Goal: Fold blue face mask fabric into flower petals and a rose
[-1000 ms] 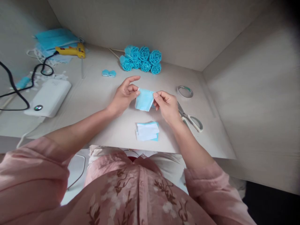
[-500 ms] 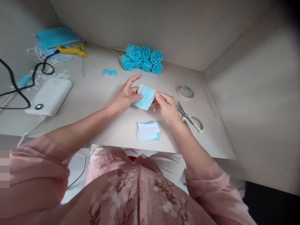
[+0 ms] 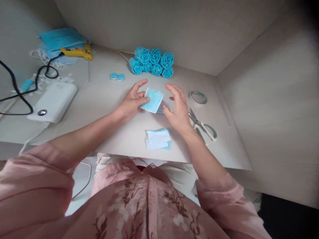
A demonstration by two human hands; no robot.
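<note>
Between thumb and fingers, my left hand (image 3: 134,100) pinches a light blue square of mask fabric (image 3: 154,100) with white edges, held up above the table. My right hand (image 3: 176,108) is beside its right edge, thumb and fingers spread apart, with nothing visible in its grip. A bluish patch shows under the square near the right thumb; whether it is another piece I cannot tell. Closer to my body lies a small stack of white and blue fabric pieces (image 3: 158,139). Scissors (image 3: 201,126) rest to the right of my right hand, below a roll of tape (image 3: 198,97).
Blue fabric roses (image 3: 154,61) on sticks lie at the back, with two small folded blue pieces (image 3: 117,77) to their left. At the left are face masks (image 3: 62,38), a yellow glue gun (image 3: 76,52), a black cable and a white power bank (image 3: 53,102). Panels enclose the table.
My right hand has let go of the square's corner, and its fingers have spread upward. The square has shifted slightly left in my left hand.
</note>
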